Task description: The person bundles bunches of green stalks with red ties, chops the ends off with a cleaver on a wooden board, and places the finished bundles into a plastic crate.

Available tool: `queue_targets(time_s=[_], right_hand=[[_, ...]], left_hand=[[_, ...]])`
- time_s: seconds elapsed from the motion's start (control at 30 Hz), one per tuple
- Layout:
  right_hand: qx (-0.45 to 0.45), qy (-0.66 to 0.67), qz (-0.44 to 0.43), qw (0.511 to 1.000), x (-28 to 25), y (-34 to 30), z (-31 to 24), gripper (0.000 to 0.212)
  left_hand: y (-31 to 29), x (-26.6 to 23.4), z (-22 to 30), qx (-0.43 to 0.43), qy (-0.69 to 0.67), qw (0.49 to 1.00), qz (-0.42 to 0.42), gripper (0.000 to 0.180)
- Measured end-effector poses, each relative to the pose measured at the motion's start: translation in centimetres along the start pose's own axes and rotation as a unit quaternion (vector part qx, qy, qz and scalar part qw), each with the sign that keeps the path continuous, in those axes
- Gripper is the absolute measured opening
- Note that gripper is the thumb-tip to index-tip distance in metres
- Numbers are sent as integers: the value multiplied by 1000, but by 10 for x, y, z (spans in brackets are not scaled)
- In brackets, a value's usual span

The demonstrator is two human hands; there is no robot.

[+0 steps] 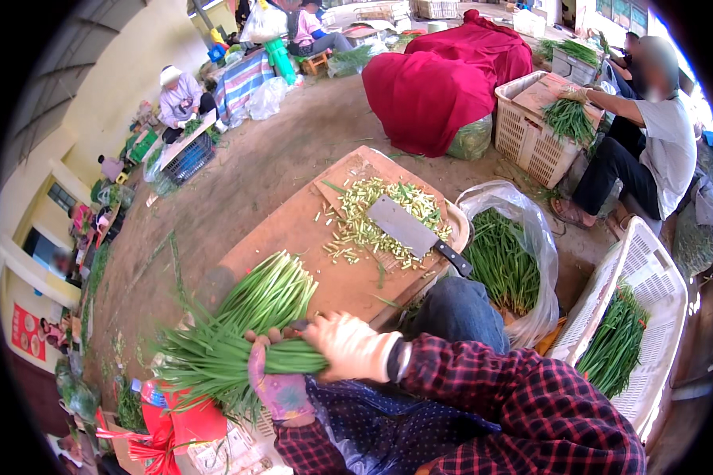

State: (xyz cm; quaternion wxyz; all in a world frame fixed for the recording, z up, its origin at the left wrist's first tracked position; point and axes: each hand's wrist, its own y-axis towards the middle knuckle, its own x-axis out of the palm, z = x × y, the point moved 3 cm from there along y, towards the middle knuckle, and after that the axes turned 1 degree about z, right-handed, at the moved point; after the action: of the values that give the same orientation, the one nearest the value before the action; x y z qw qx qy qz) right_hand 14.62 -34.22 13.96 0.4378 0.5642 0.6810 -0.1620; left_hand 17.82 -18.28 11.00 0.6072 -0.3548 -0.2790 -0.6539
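A bunch of garlic chives [214,362] lies across my lap, its leaf tips fanned to the left. My left hand [280,386], in a purple patterned glove, is closed around it from below. At the bunch's right end, my right hand [355,348] in a pale glove has its fingers curled over the stems; its fingertips are partly hidden. Just beyond, a second bunch of chives [271,286] rests on the wooden board [281,229]. A cleaver [408,225] with a black handle lies there among chopped stem ends [355,212].
Right of my knee stands a clear plastic bag [552,237] of chives, then a white crate [664,273] holding more. Red plastic ties [144,445] lie at lower left. One co-worker [664,134] sits at right, another [184,101] at far left. Red cloth [428,95] covers a heap.
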Motion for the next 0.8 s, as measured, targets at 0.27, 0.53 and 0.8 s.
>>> queue_targets(time_s=[0.27,0.53,0.8], right_hand=[[207,440,-294,823,7,-79,31,58],[223,616,-260,709,80,-103,0,58],[253,606,-313,686,92,-125,-5,41]], left_hand=[[-50,2,-10,-140,39,988,-55,31],[-54,-29,-8,-55,-6,990,-132,21],[-73,-34,-14,-121,-78,979,-142,30]])
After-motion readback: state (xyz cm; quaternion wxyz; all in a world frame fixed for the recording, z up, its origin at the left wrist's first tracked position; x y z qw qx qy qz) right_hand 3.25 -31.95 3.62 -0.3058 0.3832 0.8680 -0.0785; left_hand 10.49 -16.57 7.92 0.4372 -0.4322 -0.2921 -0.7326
